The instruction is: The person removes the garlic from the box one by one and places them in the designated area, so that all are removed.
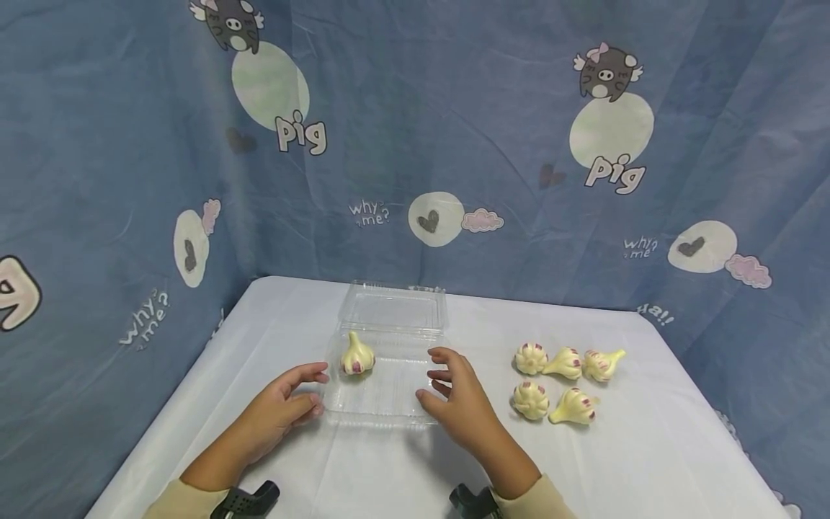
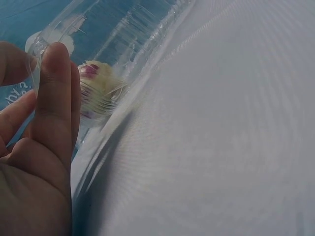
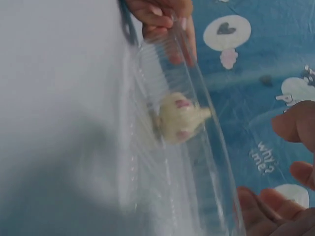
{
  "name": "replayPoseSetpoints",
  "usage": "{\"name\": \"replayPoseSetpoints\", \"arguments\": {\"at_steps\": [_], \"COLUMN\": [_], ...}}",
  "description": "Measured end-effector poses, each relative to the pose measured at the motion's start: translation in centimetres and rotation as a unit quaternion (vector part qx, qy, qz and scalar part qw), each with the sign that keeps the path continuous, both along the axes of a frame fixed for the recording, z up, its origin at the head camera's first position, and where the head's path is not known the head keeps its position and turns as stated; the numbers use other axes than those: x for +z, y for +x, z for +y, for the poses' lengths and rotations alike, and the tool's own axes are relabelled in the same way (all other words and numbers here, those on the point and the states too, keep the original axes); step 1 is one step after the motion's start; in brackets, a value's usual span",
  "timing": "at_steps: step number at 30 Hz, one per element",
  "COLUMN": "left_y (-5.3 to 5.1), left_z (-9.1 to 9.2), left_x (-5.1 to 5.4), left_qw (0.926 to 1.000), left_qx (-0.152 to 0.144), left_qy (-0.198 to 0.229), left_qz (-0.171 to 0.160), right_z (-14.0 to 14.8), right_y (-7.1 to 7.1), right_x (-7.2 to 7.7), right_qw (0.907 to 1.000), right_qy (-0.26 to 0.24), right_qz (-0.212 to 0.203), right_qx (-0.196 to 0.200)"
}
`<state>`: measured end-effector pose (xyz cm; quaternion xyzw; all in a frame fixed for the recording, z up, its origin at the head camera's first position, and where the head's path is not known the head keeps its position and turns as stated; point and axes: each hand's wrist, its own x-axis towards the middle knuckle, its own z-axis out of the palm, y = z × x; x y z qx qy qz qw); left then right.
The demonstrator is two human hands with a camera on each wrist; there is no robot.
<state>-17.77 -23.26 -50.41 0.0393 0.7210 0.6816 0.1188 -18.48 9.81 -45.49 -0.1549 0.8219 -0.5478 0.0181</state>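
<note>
A clear plastic clamshell box (image 1: 395, 417) lies with its lid folded back on the white table. One garlic bulb (image 1: 357, 357) rests at the left in its base, and it also shows through the wall in the left wrist view (image 2: 101, 88). My left hand (image 1: 279, 411) pinches the box's left rim between thumb and fingers, as both wrist views show. My right hand (image 1: 459, 400) hovers by the right rim, fingers loosely bent and apart, holding nothing. In the right wrist view its fingers (image 3: 300, 120) stand clear of the wall.
Several loose garlic bulbs (image 1: 564, 362) lie in two rows on the table (image 1: 648, 447), right of the box. The raised lid (image 1: 394, 308) is toward the back edge. A blue printed curtain (image 1: 493, 144) hangs behind and to the left.
</note>
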Motion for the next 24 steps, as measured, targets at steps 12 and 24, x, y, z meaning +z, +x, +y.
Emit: {"name": "replayPoseSetpoints", "arguments": {"at_steps": [12, 24], "left_y": [0.1, 0.0], "left_z": [0.2, -0.1], "left_x": [-0.2, 0.0], "left_qw": [0.9998, 0.9999], "left_qx": [0.011, 0.001], "left_qy": [-0.004, 0.011], "left_qz": [-0.019, -0.01], "right_z": [-2.3, -4.1], "right_y": [-0.6, -1.6], "right_x": [-0.1, 0.5], "right_qw": [0.9986, 0.9978], "right_qy": [0.042, 0.048], "right_qz": [-0.026, -0.021], "right_qx": [0.016, 0.039]}}
